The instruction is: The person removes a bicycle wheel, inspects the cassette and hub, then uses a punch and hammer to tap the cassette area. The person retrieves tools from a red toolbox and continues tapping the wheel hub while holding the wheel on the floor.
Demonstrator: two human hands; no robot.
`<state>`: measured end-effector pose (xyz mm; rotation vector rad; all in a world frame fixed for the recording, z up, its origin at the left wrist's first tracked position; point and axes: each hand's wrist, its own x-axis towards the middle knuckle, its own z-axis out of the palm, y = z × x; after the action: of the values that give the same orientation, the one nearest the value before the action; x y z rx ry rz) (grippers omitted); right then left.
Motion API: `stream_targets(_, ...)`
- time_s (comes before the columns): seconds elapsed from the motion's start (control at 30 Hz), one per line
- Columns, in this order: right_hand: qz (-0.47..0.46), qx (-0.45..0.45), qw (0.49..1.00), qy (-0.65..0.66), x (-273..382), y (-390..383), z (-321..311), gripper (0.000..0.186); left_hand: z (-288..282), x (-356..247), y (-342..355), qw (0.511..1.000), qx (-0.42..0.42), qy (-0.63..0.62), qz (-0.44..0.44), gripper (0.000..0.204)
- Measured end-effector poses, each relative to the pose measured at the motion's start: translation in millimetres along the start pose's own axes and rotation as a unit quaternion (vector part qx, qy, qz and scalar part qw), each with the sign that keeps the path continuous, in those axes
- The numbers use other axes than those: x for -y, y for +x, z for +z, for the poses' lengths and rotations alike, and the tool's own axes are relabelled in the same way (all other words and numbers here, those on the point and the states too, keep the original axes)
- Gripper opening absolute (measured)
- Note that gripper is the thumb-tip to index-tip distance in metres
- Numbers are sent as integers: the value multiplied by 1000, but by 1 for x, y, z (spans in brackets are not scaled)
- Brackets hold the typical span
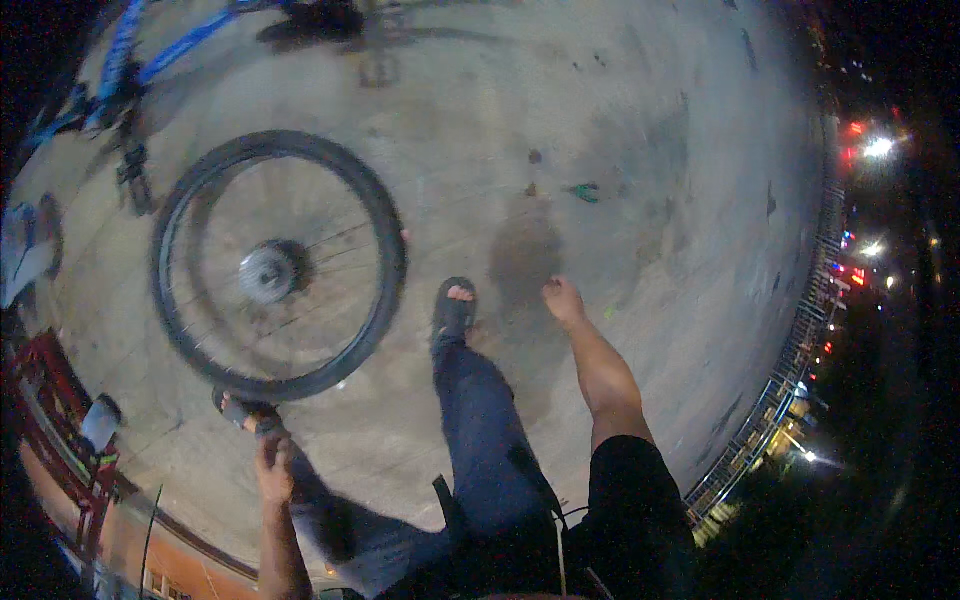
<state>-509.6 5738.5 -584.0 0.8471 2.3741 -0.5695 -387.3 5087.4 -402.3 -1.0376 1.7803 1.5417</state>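
Note:
A bicycle wheel (393, 215) with a black tyre and a silver sprocket cassette (268, 274) is at the left, over the concrete floor. Whether it lies quite flat or tilts, I cannot tell. Its near edge comes close to my left sandal. Below that edge hangs my left hand (273, 474), fingers curled in, apart from the tyre, with nothing visible in it. My right hand (563, 302) hangs to the right of my right sandal (456, 308). Its fingers are closed and I see nothing in them.
A blue bicycle frame (185, 45) stands at the upper left, with a black pedal-like part near it. A dark red metal rack (55, 380) is at the left edge. A small green object (585, 192) lies on the floor. Along the right runs a railing (790, 375).

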Motion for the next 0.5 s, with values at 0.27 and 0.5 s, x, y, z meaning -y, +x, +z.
stream_targets(0.27,-16,-94,983,-158,-110,249,3,60,234,-105,234,943,233,144,192,37)
stream_targets(0.5,-146,-202,913,-323,-117,382,-12,72,334,-140,322,816,289,308,395,38)
